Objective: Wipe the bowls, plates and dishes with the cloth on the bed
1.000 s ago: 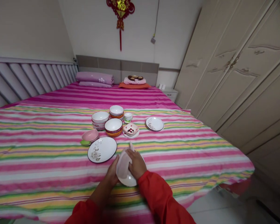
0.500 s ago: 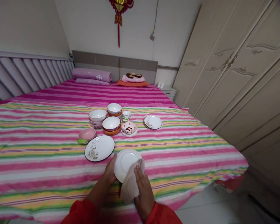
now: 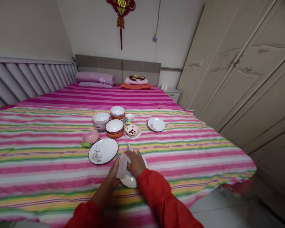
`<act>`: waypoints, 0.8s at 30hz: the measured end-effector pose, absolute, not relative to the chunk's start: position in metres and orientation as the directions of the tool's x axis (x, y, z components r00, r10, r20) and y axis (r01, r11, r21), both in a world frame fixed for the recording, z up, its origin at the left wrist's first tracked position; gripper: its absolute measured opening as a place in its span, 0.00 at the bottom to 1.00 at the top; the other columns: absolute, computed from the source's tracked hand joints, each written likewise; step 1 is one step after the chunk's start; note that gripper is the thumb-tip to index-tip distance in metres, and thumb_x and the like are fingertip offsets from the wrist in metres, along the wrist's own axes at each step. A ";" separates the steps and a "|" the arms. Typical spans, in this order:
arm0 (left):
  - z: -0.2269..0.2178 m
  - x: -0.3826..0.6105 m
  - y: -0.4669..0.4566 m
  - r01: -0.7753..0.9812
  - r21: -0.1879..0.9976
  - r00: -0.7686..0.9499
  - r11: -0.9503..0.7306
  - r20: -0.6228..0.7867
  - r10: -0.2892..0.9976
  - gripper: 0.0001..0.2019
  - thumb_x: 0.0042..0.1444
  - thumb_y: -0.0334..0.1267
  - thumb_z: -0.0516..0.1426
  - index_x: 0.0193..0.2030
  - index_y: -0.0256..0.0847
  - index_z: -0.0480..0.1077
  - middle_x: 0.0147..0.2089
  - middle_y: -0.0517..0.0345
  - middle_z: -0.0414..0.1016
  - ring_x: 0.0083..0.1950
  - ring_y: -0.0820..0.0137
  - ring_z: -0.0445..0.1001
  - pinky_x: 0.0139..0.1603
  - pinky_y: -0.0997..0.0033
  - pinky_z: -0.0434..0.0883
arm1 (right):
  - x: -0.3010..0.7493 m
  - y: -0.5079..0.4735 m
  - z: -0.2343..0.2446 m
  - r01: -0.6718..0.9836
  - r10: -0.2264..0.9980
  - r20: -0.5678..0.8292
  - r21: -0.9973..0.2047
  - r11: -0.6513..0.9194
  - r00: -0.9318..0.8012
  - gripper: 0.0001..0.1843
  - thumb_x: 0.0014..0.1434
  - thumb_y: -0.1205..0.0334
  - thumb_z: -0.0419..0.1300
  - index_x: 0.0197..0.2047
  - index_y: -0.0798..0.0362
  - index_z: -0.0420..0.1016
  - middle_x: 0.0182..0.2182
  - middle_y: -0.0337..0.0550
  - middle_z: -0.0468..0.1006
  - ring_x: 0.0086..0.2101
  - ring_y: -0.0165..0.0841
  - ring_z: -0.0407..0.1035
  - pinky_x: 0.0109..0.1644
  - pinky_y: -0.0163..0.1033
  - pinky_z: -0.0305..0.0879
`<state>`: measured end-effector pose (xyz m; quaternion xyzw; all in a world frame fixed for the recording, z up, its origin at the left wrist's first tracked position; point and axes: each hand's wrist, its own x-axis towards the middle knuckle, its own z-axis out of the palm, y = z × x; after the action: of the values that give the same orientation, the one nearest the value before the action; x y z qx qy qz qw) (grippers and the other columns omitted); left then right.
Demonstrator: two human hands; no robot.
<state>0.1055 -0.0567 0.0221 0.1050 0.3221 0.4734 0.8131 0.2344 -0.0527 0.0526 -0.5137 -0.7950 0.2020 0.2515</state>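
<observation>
Near the front of the bed I hold a white plate (image 3: 130, 181), its underside or face partly covered. My left hand (image 3: 114, 173) grips the plate's left edge. Across the plate lies my right hand (image 3: 135, 162), closed on a pale cloth (image 3: 122, 166) pressed against the surface; part of the cloth hangs over the left rim. Just beyond my left hand rests a large oval plate (image 3: 103, 151) with a flower print. Behind it are a pink leaf-shaped bowl (image 3: 91, 136) and a white bowl with a dark red rim (image 3: 114, 126).
Stacked bowls (image 3: 101, 118), more bowls (image 3: 117, 111), small dishes (image 3: 129, 117) and a pink patterned dish (image 3: 132, 129) stand farther back. Flowered plates (image 3: 156, 124) lie to the right. A striped sheet (image 3: 192, 164) covers the bed; a wardrobe (image 3: 239, 72) lines the right side.
My right hand has moved with the cloth from the plate's lower right side up and left across it. The left hand keeps holding the plate's left edge.
</observation>
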 end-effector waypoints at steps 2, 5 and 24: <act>0.023 0.110 -0.057 -0.691 0.473 0.363 0.547 -0.428 0.828 0.24 0.60 0.47 0.51 0.56 0.32 0.68 0.44 0.44 0.79 0.48 0.58 0.76 0.51 0.63 0.71 | 0.246 -0.045 0.049 0.702 0.937 0.187 -0.623 0.344 -0.294 0.30 0.53 0.69 0.53 0.60 0.52 0.66 0.59 0.47 0.68 0.59 0.40 0.59 0.66 0.55 0.43; 0.025 0.114 -0.061 -0.678 0.456 0.399 0.576 -0.430 0.810 0.26 0.61 0.49 0.50 0.58 0.31 0.66 0.45 0.43 0.79 0.49 0.58 0.76 0.54 0.61 0.69 | 0.266 -0.052 0.033 0.626 0.935 0.267 -0.694 0.355 -0.233 0.30 0.52 0.70 0.52 0.61 0.55 0.65 0.59 0.50 0.68 0.59 0.39 0.60 0.64 0.49 0.52; 0.034 0.105 -0.062 -0.682 0.459 0.392 0.570 -0.430 0.814 0.27 0.63 0.46 0.46 0.66 0.34 0.55 0.49 0.46 0.78 0.50 0.56 0.76 0.56 0.55 0.68 | 0.322 -0.116 0.015 0.446 0.823 0.510 -0.815 0.369 0.251 0.35 0.48 0.72 0.47 0.62 0.56 0.60 0.57 0.51 0.67 0.57 0.41 0.62 0.59 0.50 0.62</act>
<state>0.1052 -0.0617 0.0335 0.1043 0.3164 0.4517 0.8276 0.3222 -0.1159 0.0146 -0.5377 -0.5901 0.1624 0.5799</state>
